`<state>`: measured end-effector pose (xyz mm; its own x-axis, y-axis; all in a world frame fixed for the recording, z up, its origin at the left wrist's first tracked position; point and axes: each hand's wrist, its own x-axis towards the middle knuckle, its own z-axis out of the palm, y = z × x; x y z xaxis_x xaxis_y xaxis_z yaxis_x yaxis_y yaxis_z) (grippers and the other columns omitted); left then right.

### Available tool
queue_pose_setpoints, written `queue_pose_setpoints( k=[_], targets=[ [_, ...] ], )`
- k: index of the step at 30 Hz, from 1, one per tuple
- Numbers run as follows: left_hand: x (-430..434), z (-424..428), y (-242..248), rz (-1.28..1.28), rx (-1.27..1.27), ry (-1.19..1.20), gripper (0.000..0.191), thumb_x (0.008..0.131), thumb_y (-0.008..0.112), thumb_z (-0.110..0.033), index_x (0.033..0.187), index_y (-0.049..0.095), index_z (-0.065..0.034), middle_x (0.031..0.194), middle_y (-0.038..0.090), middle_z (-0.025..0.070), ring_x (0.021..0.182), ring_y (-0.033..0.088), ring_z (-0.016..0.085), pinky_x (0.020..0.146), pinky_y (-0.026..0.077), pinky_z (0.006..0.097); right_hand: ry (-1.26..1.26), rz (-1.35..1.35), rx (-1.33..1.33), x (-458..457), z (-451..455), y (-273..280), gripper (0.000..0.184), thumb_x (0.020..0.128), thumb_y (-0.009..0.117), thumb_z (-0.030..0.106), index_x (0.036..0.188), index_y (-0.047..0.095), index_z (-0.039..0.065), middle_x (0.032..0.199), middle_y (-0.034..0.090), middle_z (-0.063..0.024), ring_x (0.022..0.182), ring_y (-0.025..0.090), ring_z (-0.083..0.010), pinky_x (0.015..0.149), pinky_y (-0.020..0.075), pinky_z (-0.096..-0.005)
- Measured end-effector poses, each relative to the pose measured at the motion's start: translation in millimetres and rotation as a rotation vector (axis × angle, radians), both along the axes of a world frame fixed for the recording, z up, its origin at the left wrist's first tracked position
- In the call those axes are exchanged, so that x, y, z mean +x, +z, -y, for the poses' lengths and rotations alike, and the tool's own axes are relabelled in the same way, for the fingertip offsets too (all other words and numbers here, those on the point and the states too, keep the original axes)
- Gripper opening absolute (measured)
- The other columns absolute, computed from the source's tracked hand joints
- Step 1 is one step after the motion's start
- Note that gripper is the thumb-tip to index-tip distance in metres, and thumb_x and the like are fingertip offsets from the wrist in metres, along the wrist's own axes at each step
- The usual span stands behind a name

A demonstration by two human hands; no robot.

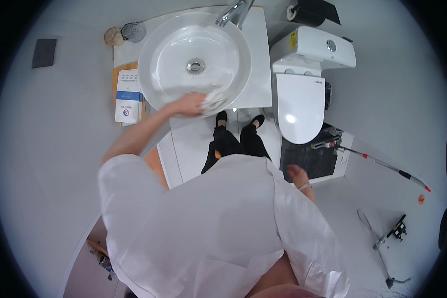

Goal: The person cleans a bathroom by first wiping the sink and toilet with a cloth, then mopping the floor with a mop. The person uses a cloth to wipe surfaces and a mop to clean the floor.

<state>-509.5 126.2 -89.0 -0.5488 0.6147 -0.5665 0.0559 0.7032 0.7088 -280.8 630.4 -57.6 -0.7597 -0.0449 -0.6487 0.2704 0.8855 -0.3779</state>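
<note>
My left hand (pixel 189 104) presses a crumpled white cloth or wipe (pixel 213 101) against the near rim of a round white ceramic washbasin (pixel 195 44). Hand and cloth are slightly blurred. A metal drain stopper (pixel 195 66) sits in the middle of the bowl, and a chrome faucet (pixel 231 14) leans over its far right edge. My right hand (pixel 298 176) hangs low by my right side, away from the basin, with a bracelet at the wrist. Its fingers look loosely curled and blurred, and no object shows in it.
Right of the white counter (pixel 259 74) stands a toilet with its lid (pixel 300 108) down. Two glass cups (pixel 133 32) and white packets (pixel 127 97) lie to the left. A long-handled mop or squeegee (pixel 381 162) leans at right, above a dark mat (pixel 305 160).
</note>
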Motion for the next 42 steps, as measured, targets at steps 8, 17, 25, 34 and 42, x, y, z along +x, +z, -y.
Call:
queue_pose_setpoints(
  k=[8, 17, 25, 34, 42],
  targets=[
    [-106, 84, 42, -1.283, -0.609, 0.021, 0.042, 0.08, 0.054, -0.006, 0.12, 0.061, -0.0158, 0.118, 0.061, 0.0085, 0.112, 0.055, 0.029, 0.098, 0.037, 0.0466, -0.323, -0.08, -0.181, -23, -9, 15, 0.028, 0.09, 0.058, 0.011, 0.117, 0.063, 0.006, 0.094, 0.071, -0.0095, 0.085, 0.068, -0.0163, 0.074, 0.0546, -0.0293],
    [-47, 54, 68, -0.384, 0.192, 1.278, 0.03, 0.082, 0.058, -0.019, 0.109, 0.058, -0.0044, 0.088, 0.061, 0.005, 0.076, 0.057, 0.014, 0.068, 0.046, 0.0292, -0.715, 0.074, -0.43, 2, 48, 22, 0.025, 0.095, 0.053, 0.011, 0.116, 0.062, 0.001, 0.097, 0.07, -0.0077, 0.083, 0.065, -0.0117, 0.07, 0.0516, -0.023],
    [18, -106, 69, -0.302, 0.307, 0.825, 0.043, 0.086, 0.06, -0.018, 0.125, 0.053, -0.0012, 0.107, 0.062, 0.0113, 0.096, 0.058, 0.018, 0.082, 0.046, 0.0319, -0.561, 0.05, -0.971, -212, 223, 41, 0.061, 0.087, 0.066, 0.037, 0.132, 0.047, 0.001, 0.112, 0.065, -0.0124, 0.097, 0.064, -0.0182, 0.079, 0.0516, -0.0295],
    [-50, 18, -3, -0.824, -0.416, 0.363, 0.032, 0.076, 0.066, -0.014, 0.107, 0.065, -0.0149, 0.106, 0.06, 0.0052, 0.1, 0.058, 0.025, 0.084, 0.046, 0.0388, -0.453, -0.193, -0.735, -232, 240, 6, 0.065, 0.076, 0.073, 0.036, 0.122, 0.051, -0.004, 0.107, 0.066, -0.0172, 0.095, 0.065, -0.0275, 0.084, 0.0502, -0.0345],
    [-87, 15, -19, -0.806, -0.616, 0.021, 0.02, 0.077, 0.067, -0.018, 0.096, 0.067, -0.0117, 0.108, 0.057, 0.0064, 0.11, 0.052, 0.025, 0.091, 0.042, 0.0417, -0.254, -0.318, -0.587, -227, 252, 26, 0.064, 0.076, 0.072, 0.04, 0.125, 0.055, 0.002, 0.103, 0.068, -0.0178, 0.095, 0.065, -0.032, 0.083, 0.0503, -0.0385]
  ],
)
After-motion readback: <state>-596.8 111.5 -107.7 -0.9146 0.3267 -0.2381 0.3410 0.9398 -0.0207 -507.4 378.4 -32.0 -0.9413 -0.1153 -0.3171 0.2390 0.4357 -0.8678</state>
